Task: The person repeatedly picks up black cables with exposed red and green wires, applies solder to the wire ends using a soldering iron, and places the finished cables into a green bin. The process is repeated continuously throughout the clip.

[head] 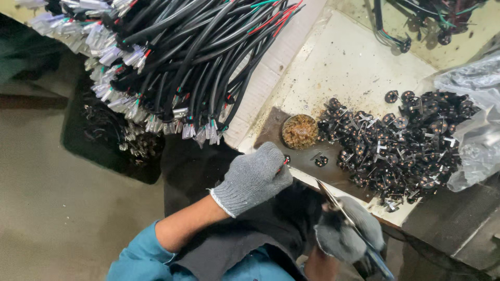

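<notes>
My left hand [253, 178], in a grey knit glove, is closed at the near edge of a brown plate [271, 130]. A small red-tipped wire end [285, 162] pokes out of its fingertips. My right hand [346, 233], also gloved in grey, grips a slim metal tool [333, 200] with a blue handle [381, 264], its pointed tip aimed up toward the left hand. A single small black round part [321, 161] lies on the plate just beyond both hands.
A thick bundle of black cables [192, 57] with white connectors hangs over the bench's left edge. A heap of small black round parts [401, 138] lies at the right beside a clear plastic bag [476, 125]. A round tin of brownish material [300, 131] sits on the plate.
</notes>
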